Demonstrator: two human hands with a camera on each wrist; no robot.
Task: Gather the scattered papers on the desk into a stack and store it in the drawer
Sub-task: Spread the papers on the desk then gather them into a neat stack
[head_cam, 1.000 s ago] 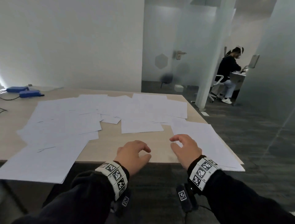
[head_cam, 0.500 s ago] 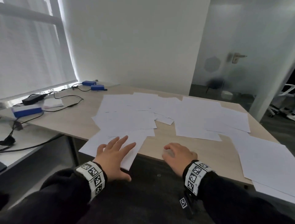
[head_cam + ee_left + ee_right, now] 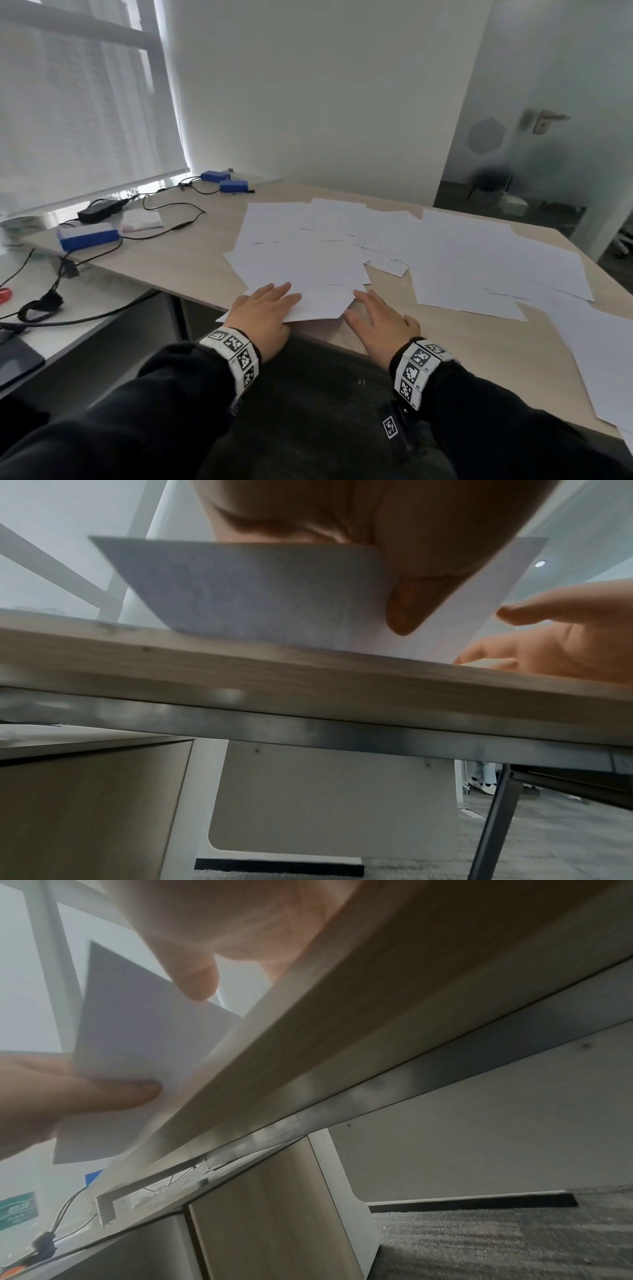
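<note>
The scattered papers (image 3: 394,246) are spread over the middle and right of the bench (image 3: 191,260), overlapping loosely, with further sheets reaching the right-hand edge; none is yet squared into a stack, and no drawer can be made out for certain, though a low cabinet (image 3: 92,799) is seen under the bench from the wrist views. The nearest sheet (image 3: 318,301) overhangs the front edge of the bench. It is taken by the left hand (image 3: 263,315): the fingers are laid flat on top and, in the left wrist view, the thumb (image 3: 404,607) is tucked beneath the overhanging part, so the grip is a pinch closed on that sheet. The right hand (image 3: 376,322) is laid with straight fingers on the bench just beside the sheet's right corner, its grip wide and holding nothing; whether its fingertips touch the paper cannot be told. The paper is judged light, thin and limp, likely to slide easily on the smooth wood and to bend or crease if lifted by one corner. Sheets are best taken at an edge that overhangs, or slid together flat under the palms, then gripped along opposite long edges once gathered. A loose pile is expected to fan out and slip, so it should be tapped square before being carried to the drawer.
</note>
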